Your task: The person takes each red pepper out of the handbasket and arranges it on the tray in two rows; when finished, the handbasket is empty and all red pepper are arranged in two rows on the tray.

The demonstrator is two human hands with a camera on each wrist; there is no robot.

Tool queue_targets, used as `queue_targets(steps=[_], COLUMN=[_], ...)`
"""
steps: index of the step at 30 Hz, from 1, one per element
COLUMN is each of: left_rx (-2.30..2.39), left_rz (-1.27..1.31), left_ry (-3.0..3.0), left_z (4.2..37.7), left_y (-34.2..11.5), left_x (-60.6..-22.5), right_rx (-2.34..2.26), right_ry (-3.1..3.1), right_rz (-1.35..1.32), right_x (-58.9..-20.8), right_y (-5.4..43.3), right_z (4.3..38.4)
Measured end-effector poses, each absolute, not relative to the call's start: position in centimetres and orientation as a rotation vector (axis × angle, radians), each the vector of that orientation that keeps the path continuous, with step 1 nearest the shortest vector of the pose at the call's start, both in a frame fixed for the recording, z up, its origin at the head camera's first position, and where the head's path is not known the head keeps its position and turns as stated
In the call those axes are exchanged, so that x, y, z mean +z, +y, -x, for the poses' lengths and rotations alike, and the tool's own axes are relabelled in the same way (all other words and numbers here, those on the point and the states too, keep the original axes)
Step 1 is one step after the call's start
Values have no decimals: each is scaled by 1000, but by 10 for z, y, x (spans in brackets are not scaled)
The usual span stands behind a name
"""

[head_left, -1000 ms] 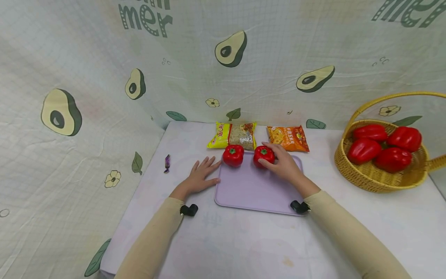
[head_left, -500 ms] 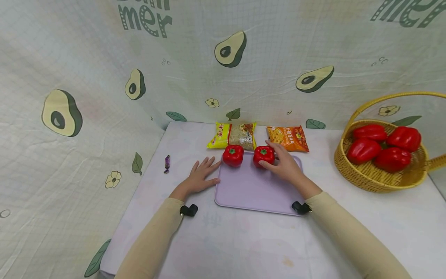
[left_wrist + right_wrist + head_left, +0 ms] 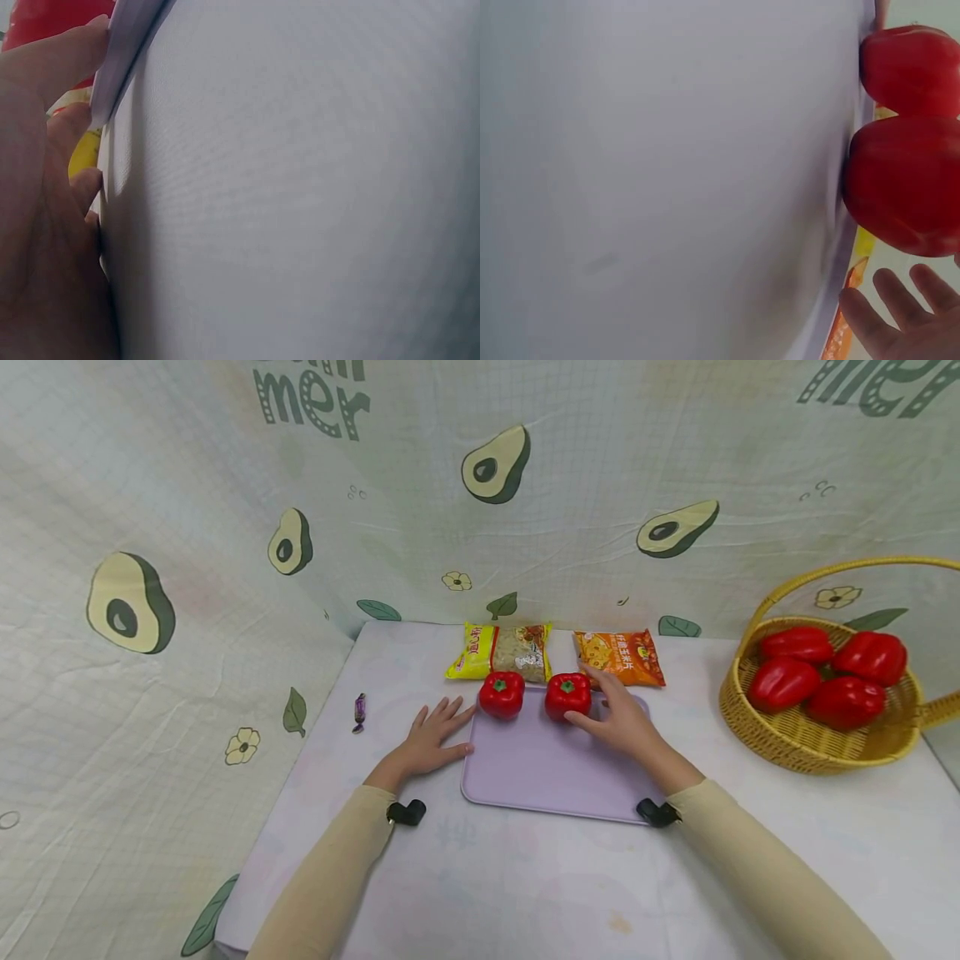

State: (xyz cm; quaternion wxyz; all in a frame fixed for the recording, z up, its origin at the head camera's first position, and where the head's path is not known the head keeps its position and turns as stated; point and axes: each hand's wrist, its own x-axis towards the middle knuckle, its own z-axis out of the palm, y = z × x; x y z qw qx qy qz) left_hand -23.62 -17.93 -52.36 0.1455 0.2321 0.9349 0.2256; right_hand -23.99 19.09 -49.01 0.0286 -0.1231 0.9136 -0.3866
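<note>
The right red pepper (image 3: pixel 567 696) on the tray (image 3: pixel 543 772) lies just left of my nearer right hand (image 3: pixel 621 717), which is wide.

A glossy red bell pepper (image 3: pixel 567 698) with a green stem stands upright near the middle of the far edge of a shallow lilac rectangular tray (image 3: pixel 551 777); a matching red pepper (image 3: pixel 502 697) stands upright, apart from it, at the tray's far left corner.

purple candy (image 3: pixel 360 712), left | yellow bag (image 3: pixel 504 652), orange bag (image 3: pixel 622 657), back | avocado-print cloth (image 3: pixel 585 543)
</note>
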Motion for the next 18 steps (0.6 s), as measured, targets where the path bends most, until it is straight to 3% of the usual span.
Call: queue_targets(steps=[18], left_rx=[637], left_rz=[-655], left_ry=[2690], left_z=[237], left_y=[-179], left_x=[-524], right_rx=[-1230], right_ry=[2818], right_rz=[381], right_x=[-482], right_y=[209], right_z=[227])
